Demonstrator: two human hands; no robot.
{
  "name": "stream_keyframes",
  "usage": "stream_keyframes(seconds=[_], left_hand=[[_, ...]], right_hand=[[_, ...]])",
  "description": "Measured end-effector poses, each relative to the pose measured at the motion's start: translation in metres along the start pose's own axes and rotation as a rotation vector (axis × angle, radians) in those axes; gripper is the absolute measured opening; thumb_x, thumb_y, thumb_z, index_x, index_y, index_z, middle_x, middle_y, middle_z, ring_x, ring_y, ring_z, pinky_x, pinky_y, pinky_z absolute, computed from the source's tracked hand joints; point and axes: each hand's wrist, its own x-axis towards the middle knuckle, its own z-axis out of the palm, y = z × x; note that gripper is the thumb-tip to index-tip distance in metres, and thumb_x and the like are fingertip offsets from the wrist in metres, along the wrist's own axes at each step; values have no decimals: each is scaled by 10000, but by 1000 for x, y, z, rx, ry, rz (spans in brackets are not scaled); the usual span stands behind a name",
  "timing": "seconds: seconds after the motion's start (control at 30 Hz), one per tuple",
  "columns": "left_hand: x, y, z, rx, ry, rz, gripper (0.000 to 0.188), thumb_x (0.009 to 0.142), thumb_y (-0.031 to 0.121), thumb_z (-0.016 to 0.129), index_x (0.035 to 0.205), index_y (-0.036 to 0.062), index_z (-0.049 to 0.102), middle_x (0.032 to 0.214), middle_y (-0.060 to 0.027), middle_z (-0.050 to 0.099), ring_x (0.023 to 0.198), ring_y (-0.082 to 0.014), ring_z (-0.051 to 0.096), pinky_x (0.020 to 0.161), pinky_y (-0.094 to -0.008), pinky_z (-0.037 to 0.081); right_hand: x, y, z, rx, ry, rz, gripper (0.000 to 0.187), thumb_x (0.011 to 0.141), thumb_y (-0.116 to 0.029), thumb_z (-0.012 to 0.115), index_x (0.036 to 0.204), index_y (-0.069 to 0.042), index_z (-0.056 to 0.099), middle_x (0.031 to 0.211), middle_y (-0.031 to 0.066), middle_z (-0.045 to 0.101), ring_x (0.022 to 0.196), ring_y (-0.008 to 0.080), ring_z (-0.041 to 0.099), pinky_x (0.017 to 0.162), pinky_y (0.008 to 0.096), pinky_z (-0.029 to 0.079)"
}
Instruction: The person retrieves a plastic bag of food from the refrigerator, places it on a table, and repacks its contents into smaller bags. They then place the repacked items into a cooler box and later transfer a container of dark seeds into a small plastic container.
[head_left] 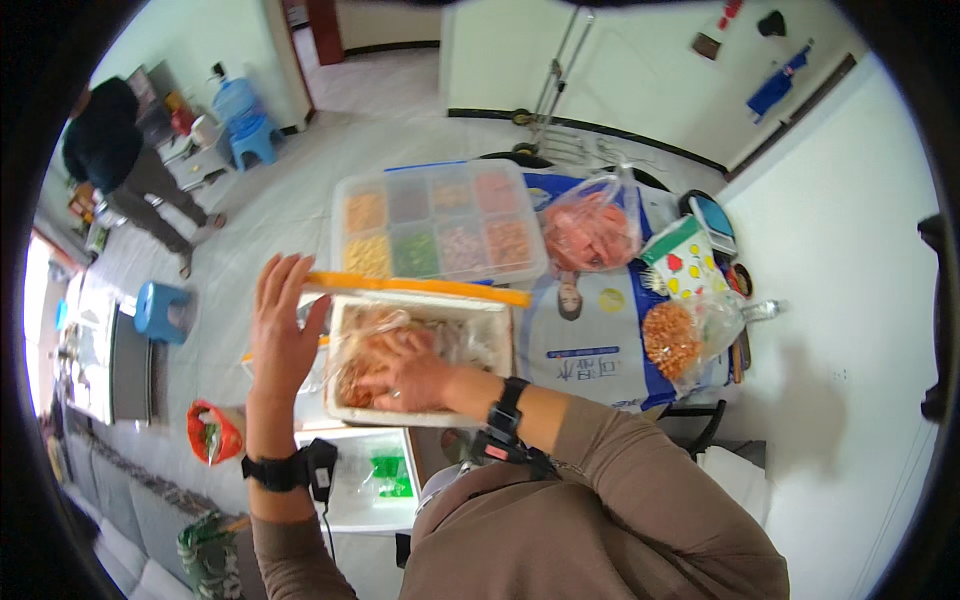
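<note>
My left hand (283,335) is raised at the left end of a lid with an orange edge (420,288), its fingers long and its thumb on the near side, seeming to hold the lid tilted up. Under the lid stands a white foam box (420,417) lined with clear plastic. My right hand (412,380) reaches into it, fingers bent over orange-brown food pieces (358,375) in the plastic. The fingertips are partly sunk in, so the exact grip is hidden. Beyond the lid lies a clear compartment box (437,220) filled with chopped foods.
A bag of pink pieces (592,230) and a bag of orange-brown bits (672,342) lie right on the printed cover (590,310). An open white container (350,490) with a green packet is nearer me. A person (125,160) stands far left, near a blue stool (160,312).
</note>
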Motion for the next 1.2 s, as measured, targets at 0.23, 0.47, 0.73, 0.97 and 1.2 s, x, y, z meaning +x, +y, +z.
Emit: stream_keyframes(seconds=[0.23, 0.47, 0.73, 0.97, 1.2], left_hand=[[21, 4, 14, 37, -22, -68, 480, 798, 63, 619, 1261, 78, 492, 1283, -133, 484, 1262, -335, 376, 1015, -414, 347], [38, 14, 23, 147, -35, -114, 507, 815, 54, 604, 1302, 95, 468, 1350, -120, 444, 1315, -315, 322, 1054, -409, 307], [-13, 25, 6, 162, -63, -294, 646, 763, 11, 656, 1349, 85, 395, 1426, -140, 333, 1315, -324, 318, 1054, -406, 304], [-129, 1, 91, -108, -225, -484, 351, 812, 144, 633, 1148, 70, 562, 1100, -119, 597, 1048, -299, 548, 895, -391, 421], [-114, 2, 117, -462, -153, -691, 243, 827, 92, 619, 1063, 37, 604, 1090, -92, 586, 989, -231, 561, 847, -336, 440]], right_hand=[[-138, 105, -120, 638, -128, 95, 235, 857, -224, 573, 1023, -94, 675, 905, 75, 679, 808, 133, 633, 759, 293, 503], [-183, 264, -170, 223, 847, 803, 457, 782, -316, 636, 1053, 43, 551, 1026, 185, 599, 923, 282, 588, 802, 355, 471], [-131, 320, -196, -370, 1094, 780, 676, 750, -376, 682, 1198, 70, 446, 1170, 253, 514, 1129, 358, 480, 972, 380, 375], [-128, 223, -149, 241, 634, 222, 559, 700, -126, 608, 1226, -16, 454, 1236, 197, 464, 1183, 349, 423, 1007, 385, 331], [-114, 78, -97, -205, 269, -328, 720, 678, -175, 711, 1324, -131, 399, 1405, 146, 315, 1297, 364, 290, 1046, 556, 233]])
